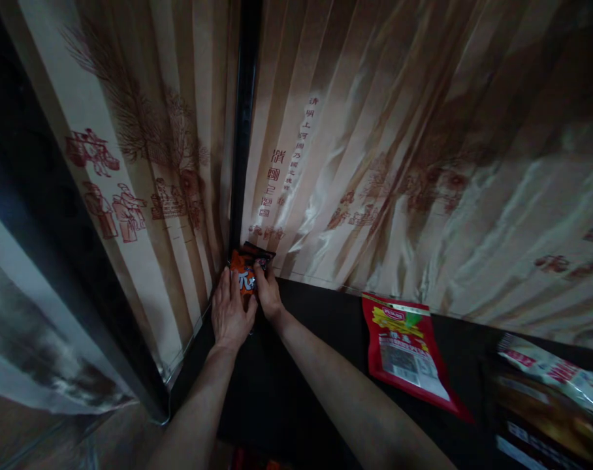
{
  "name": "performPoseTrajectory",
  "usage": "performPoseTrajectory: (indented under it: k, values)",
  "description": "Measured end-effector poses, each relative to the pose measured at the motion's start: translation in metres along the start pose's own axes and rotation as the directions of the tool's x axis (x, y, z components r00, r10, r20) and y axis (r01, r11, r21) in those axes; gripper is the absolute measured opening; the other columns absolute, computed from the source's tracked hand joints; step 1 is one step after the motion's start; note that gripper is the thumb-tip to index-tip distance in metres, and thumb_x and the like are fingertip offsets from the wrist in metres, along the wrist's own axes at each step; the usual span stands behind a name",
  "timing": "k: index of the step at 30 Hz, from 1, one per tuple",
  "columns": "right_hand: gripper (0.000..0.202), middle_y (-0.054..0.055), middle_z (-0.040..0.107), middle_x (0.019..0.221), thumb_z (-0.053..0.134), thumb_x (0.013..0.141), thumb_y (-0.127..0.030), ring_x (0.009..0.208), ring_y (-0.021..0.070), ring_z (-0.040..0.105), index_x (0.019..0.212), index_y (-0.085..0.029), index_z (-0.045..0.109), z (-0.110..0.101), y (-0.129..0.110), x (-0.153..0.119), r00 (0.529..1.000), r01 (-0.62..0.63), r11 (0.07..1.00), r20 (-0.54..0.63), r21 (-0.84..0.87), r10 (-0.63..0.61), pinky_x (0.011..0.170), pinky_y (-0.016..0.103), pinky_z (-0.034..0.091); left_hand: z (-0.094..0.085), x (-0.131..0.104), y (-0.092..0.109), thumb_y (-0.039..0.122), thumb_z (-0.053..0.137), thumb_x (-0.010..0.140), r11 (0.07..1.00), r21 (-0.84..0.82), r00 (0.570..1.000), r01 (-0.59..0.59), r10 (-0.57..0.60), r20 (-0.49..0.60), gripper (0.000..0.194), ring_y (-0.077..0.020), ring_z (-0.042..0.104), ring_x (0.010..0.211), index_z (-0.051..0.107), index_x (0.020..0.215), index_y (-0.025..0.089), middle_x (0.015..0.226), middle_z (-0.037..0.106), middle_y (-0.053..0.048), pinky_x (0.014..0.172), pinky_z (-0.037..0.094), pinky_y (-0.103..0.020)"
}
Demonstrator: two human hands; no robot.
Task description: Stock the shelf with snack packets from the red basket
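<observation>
At the far left corner of a black shelf (272, 365), both hands are on an orange snack packet (246, 279) with pale lettering. My left hand (232, 310) grips it from the left, fingers curved over its front. My right hand (268, 290) holds its right side, the thumb pressed on the front. A dark packet (258, 250) shows just behind the orange one, touching or close to it. The hands hide the lower part of the orange packet.
A red snack bag (407, 346) lies right of my right arm. Farther right are a white and red packet (551, 365) and a dark brown packet (546, 418). Printed beige cloth (365, 163) hangs along the back and left, with a black upright post (242, 124) in the corner.
</observation>
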State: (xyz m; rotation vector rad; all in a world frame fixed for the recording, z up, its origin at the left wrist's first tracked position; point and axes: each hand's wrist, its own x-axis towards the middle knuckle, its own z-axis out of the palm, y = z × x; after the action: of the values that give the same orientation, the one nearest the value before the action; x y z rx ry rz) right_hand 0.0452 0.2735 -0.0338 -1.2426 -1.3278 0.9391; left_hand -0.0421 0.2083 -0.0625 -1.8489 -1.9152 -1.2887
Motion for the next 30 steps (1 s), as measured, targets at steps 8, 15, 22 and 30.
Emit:
performPoseTrajectory:
  k: [8,15,22,30]
  values:
    - [0.052,0.003,0.065,0.116,0.047,0.08,-0.06,0.107,0.0214,0.06,0.117,-0.026,0.057,-0.004,0.007,0.002,1.0,0.0,1.0,0.005,0.017,0.0,0.095,0.033,0.041,-0.002,0.0,0.002,0.034,0.051,0.082,0.999,0.028,0.999,0.03,-0.03,-0.011,0.064,-0.0326,0.038,0.131,0.034,0.138,0.009,0.146,0.034,-0.021,0.101,0.039,-0.045]
    - [0.046,0.002,0.064,0.117,0.044,0.083,-0.057,0.112,0.0211,0.056,0.115,-0.027,0.058,-0.008,-0.004,-0.006,1.0,0.01,1.0,-0.004,-0.012,-0.01,0.099,0.034,0.037,-0.002,-0.001,0.003,0.038,0.049,0.084,0.997,0.068,0.999,0.037,-0.035,-0.042,0.06,-0.0344,0.047,0.123,0.039,0.136,0.011,0.143,0.039,-0.02,0.095,0.044,-0.046]
    - [0.045,0.005,0.061,0.124,0.043,0.087,-0.048,0.119,0.0232,0.052,0.121,-0.023,0.056,-0.022,-0.015,-0.029,0.998,0.049,0.996,-0.031,-0.081,-0.052,0.103,0.036,0.035,-0.011,-0.004,0.009,0.045,0.048,0.084,0.995,0.091,0.994,0.05,-0.04,-0.101,0.063,-0.0378,0.052,0.116,0.041,0.135,0.009,0.143,0.039,-0.021,0.089,0.046,-0.049]
    - [0.058,0.01,0.044,0.141,0.044,0.089,-0.046,0.133,0.0221,0.036,0.139,-0.019,0.037,-0.106,-0.102,-0.084,0.911,0.307,0.939,-0.238,-0.152,-0.337,0.111,0.04,0.026,-0.026,-0.007,0.012,0.032,0.051,0.084,0.993,0.042,0.978,-0.109,0.115,-0.176,0.054,-0.0372,0.045,0.124,0.041,0.135,0.015,0.14,0.043,-0.02,0.096,0.042,-0.051]
